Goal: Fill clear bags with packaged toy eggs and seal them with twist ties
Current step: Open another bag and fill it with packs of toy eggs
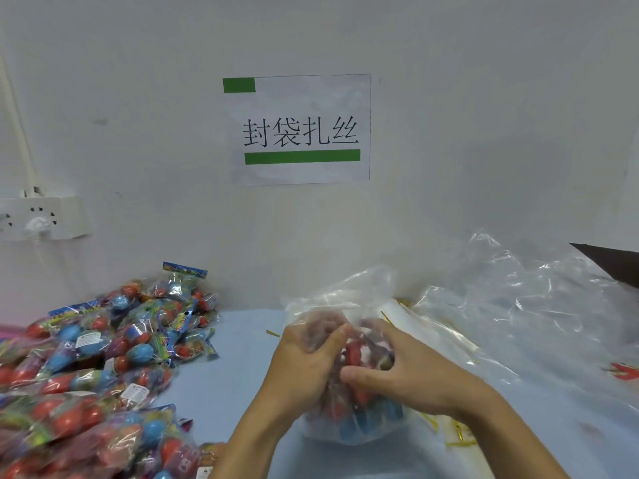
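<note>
Both hands work on one clear bag (pixel 352 428) that stands on the blue desk (pixel 242 392), just in front of the person. The left hand (pixel 304 366) grips the bag's left side, its fingers (pixel 330 342) curled over the gathered plastic near the top. The right hand (pixel 408 371) closes on the bag from the right, thumb pointing left across its front. Red and blue toy eggs (pixel 359 392) show through the plastic between and below the two hands. The bag's open mouth rises loosely above the fingers. A large pile of packaged toy eggs (pixel 103 357) lies to the left. Gold twist ties (pixel 460 433) lie on the desk at the right, near a heap of empty clear bags (pixel 518 305).
</note>
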